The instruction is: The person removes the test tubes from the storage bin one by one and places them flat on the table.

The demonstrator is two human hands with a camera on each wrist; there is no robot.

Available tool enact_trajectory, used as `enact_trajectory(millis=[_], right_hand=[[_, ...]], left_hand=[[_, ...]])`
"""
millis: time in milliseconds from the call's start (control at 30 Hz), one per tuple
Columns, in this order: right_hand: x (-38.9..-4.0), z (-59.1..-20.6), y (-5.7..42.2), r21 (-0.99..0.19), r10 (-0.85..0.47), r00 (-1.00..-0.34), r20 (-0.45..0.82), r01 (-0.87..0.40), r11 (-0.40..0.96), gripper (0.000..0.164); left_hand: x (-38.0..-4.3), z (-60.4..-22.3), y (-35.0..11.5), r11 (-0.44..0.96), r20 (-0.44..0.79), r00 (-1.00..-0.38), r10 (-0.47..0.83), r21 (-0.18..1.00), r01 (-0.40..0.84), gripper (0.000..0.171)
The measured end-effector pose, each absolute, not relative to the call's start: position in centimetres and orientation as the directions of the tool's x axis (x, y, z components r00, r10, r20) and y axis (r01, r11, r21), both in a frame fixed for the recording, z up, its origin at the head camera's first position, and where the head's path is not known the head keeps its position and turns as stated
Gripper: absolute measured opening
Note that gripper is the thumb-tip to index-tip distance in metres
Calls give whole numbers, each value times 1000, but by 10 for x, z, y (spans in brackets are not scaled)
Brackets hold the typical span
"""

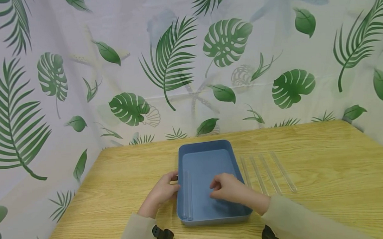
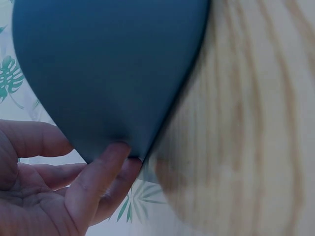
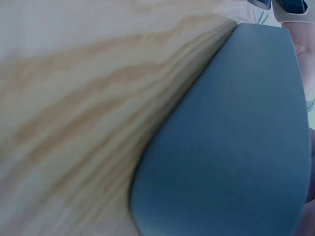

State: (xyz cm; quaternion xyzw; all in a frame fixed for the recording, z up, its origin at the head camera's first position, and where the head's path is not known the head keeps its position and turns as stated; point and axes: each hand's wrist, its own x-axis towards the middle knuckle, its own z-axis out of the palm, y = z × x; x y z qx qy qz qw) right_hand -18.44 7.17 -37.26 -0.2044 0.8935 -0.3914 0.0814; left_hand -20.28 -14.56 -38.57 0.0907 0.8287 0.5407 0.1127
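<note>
A blue rectangular tray (image 1: 208, 157) stands on the wooden table. Two clear tubes (image 1: 187, 197) lie side by side along its inner left wall. My left hand (image 1: 163, 189) holds the tray's left side; in the left wrist view its fingers (image 2: 96, 182) touch the outer wall and the thumb reaches the rim. Above the tray floor, toward the right, hovers my right hand (image 1: 228, 188), its fingers loosely bent, a gap between thumb and forefinger, and nothing visible in them. The tray's outer wall (image 3: 226, 142) hides most of that hand in the right wrist view.
Several clear tubes (image 1: 283, 172) lie roughly parallel on the table (image 1: 332, 156), just right of the tray; the right forearm covers some of their near ends. A leaf-patterned curtain (image 1: 183, 63) hangs behind the table and along its left side.
</note>
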Motion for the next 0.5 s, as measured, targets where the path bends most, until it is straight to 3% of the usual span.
enact_trajectory(millis=[233, 500], right_hand=[[-182, -380, 57, -842, -399, -916, -43, -181, 508, 22], [-182, -385, 40, -887, -330, -929, -170, -2, 461, 26]], left_hand=[[-203, -386, -146, 383, -83, -954, 289, 923, 36, 48], [-204, -386, -146, 372, -78, -954, 289, 927, 37, 49]])
